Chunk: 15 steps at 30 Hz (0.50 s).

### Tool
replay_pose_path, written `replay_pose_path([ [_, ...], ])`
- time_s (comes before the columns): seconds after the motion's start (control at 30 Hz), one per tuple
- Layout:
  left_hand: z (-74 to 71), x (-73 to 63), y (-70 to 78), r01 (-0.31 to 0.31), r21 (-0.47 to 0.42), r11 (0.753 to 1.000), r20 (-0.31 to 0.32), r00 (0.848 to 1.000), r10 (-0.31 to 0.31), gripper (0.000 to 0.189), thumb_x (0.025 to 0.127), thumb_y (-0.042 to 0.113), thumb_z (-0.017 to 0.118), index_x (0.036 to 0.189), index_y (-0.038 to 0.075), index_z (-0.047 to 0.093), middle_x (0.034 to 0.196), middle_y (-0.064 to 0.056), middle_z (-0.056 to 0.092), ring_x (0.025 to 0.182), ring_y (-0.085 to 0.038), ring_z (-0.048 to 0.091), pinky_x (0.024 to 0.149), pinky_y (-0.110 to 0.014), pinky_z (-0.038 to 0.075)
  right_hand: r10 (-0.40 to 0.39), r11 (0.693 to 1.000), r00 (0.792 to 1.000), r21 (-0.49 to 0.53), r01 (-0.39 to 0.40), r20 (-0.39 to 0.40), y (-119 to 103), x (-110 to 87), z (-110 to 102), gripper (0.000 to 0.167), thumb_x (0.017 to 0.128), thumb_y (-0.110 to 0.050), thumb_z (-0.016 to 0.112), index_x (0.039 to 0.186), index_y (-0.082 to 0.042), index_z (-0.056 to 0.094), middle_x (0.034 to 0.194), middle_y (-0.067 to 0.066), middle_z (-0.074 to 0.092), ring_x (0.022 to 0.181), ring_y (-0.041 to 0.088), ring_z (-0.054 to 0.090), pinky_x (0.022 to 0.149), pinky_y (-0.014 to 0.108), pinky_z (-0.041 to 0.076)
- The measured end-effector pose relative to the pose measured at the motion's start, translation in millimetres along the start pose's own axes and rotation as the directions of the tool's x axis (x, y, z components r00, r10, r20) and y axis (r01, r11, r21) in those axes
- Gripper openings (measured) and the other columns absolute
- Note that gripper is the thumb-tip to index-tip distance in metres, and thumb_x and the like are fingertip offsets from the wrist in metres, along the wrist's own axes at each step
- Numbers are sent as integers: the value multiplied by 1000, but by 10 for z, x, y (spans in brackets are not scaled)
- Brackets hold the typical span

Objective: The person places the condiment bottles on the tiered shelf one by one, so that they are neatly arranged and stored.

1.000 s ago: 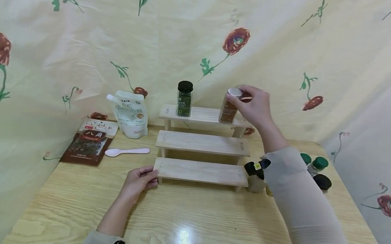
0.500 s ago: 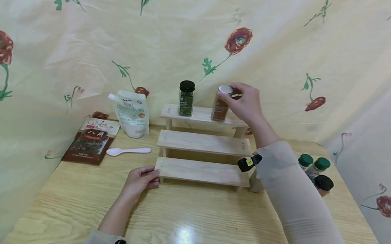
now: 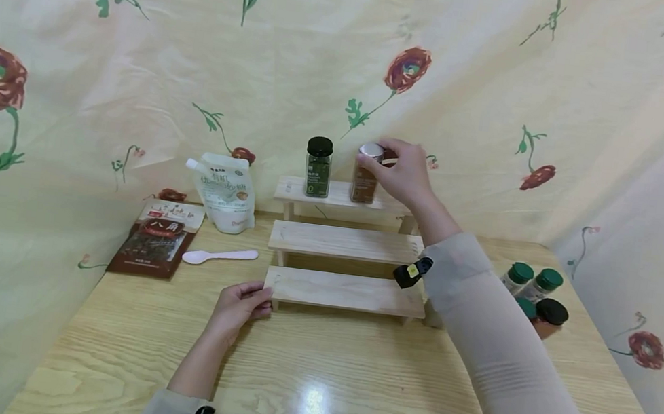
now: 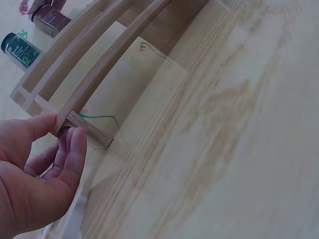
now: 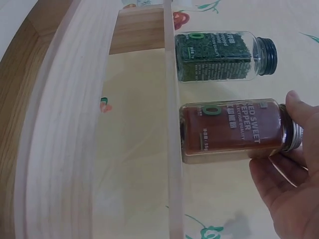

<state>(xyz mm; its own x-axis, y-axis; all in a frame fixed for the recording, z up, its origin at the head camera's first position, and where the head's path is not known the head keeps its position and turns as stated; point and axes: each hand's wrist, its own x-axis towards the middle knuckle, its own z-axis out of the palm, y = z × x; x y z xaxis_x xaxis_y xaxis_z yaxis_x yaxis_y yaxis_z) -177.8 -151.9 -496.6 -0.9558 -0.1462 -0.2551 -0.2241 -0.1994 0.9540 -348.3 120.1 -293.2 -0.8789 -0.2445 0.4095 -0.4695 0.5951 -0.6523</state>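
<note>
A three-tier wooden spice rack (image 3: 346,243) stands on the table. My left hand (image 3: 237,309) pinches the left end of its lowest shelf between thumb and fingers, as the left wrist view shows up close. On the top shelf my right hand (image 3: 404,171) grips a jar of red sweet pepper powder (image 5: 232,127) by its silver lid (image 3: 371,150). The jar stands upright, its base right at the shelf. Just left of it, with a small gap, is a jar of green dried herb (image 3: 318,168) with a black lid.
To the left are a white spout pouch (image 3: 225,195), a brown spice packet (image 3: 156,239) and a pale spoon (image 3: 220,256). Several jars with green and black lids (image 3: 548,279) stand at the right, partly behind my right sleeve. A patterned cloth (image 3: 142,42) hangs behind.
My right hand has moved left along the top shelf with the red pepper jar, bringing it closer to the green herb jar. My left hand keeps its hold on the rack.
</note>
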Motion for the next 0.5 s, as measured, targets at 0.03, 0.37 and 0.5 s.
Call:
replay_pose_path([
  [0.03, 2, 3, -3, -1, -1, 1000, 1, 1000, 1, 33, 95, -2, 67, 124, -17, 58, 87, -7, 69, 72, -13, 68, 71, -24, 64, 4, 1000, 1000, -1, -4, 5, 2, 2, -2, 42, 93, -37, 76, 120, -5, 70, 113, 12, 69, 102, 24, 64, 84, 40, 59],
  [0.37, 10, -3, 0, 0, 13, 1000, -7, 1000, 0, 34, 95, -1, 68, 125, -17, 59, 89, -8, 69, 73, -14, 68, 72, -24, 64, 6, 1000, 1000, 6, -6, 9, 15, -17, -14, 46, 93, -40, 75, 124, -6, 69, 115, 11, 69, 104, 24, 63, 86, 40, 59],
  [0.5, 9, -1, -1, -1, 10, 1000, -6, 1000, 1, 36, 95, -1, 68, 126, -17, 57, 89, -8, 69, 73, -14, 69, 72, -24, 64, 21, 999, 1000, 26, -20, -13, 32, -59, -20, 50, 94, -44, 72, 128, -7, 67, 120, 10, 67, 107, 25, 64, 90, 42, 59],
])
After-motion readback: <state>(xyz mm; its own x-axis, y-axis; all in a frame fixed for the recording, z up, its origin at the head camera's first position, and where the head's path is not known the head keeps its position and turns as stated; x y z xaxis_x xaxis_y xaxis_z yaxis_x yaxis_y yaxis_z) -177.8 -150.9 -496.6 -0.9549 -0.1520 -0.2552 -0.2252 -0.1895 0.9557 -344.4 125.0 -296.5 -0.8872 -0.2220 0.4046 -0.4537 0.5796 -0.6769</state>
